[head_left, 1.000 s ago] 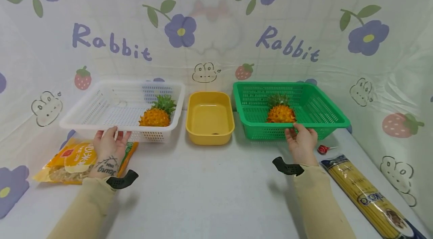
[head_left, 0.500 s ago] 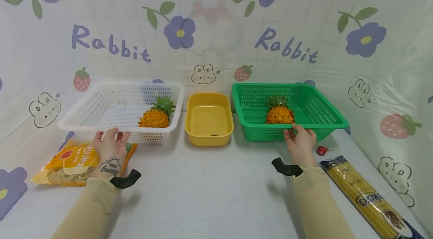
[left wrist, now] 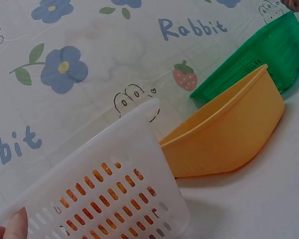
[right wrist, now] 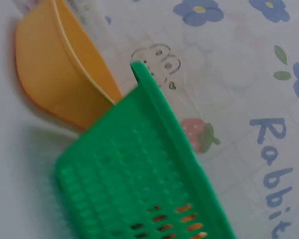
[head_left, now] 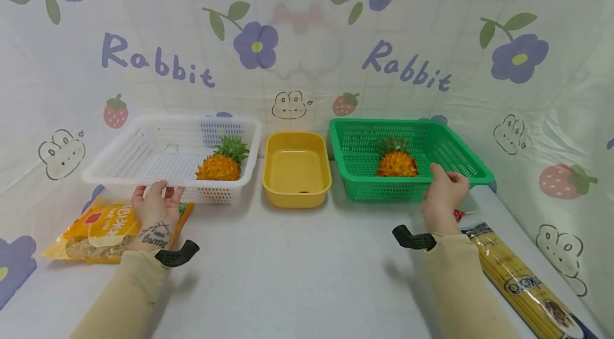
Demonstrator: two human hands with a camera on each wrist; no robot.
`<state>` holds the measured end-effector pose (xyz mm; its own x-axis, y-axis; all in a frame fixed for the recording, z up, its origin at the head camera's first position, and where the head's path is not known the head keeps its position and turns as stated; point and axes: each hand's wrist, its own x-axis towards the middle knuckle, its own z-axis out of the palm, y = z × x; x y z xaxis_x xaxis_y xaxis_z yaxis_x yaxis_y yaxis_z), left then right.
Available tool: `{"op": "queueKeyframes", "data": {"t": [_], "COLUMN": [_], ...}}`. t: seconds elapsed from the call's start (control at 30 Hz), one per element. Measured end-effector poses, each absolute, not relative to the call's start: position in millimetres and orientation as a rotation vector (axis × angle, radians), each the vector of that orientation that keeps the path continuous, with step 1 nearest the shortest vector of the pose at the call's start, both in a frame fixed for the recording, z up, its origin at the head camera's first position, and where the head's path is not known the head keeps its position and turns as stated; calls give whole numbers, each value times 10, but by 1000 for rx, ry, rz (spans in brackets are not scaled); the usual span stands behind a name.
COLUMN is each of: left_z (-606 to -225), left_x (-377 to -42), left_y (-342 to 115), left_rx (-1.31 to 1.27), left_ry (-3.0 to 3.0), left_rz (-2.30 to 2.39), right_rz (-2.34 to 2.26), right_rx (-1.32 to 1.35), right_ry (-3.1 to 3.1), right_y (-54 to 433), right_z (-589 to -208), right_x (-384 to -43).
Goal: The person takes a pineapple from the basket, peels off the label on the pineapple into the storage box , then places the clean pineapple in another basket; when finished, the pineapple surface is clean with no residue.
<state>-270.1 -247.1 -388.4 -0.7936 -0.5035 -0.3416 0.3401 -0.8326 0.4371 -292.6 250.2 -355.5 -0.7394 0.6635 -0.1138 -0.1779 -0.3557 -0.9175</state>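
In the head view my left hand [head_left: 155,211] holds the front rim of a white perforated basket [head_left: 120,182], thumb on top and fingers beneath. A small pineapple [head_left: 218,167] lies at that basket's right end. My right hand [head_left: 443,198] is raised at the front rim of a green perforated basket [head_left: 374,188], its fingers loosely curled with nothing seen in them. Another pineapple [head_left: 397,164] sits inside the green basket. Only the left thumb [left wrist: 16,225] shows in the left wrist view; the right wrist view shows no hand.
A yellow tub [head_left: 297,198] stands between the baskets. On the left lies an orange food bag [head_left: 103,229], partly behind the left hand. To the right are a red lollipop [head_left: 459,215], partly hidden by the right hand, and a spaghetti pack [head_left: 523,280].
My right hand has let go of the green basket's front rim and moved up and to the right, its fingers turning inward. The left hand stays on the white basket's rim.
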Motion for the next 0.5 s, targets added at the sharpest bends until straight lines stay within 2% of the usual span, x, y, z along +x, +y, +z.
{"op": "queueKeyframes", "data": {"t": [0.33,0.5], "left_z": [-3896,-3903], "left_x": [-2706,-2704], "left_y": [-2509,-2533], "left_rx": [611,613], "left_ry": [-514,-520], "left_rz": [-2548,-2557], "right_rz": [1890,1736], "right_rx": [-645,-491], "right_ry": [-2122,-2544], "right_y": [2656,2655], "right_z": [-3113,-2945], "right_x": [-3192,-3339]}}
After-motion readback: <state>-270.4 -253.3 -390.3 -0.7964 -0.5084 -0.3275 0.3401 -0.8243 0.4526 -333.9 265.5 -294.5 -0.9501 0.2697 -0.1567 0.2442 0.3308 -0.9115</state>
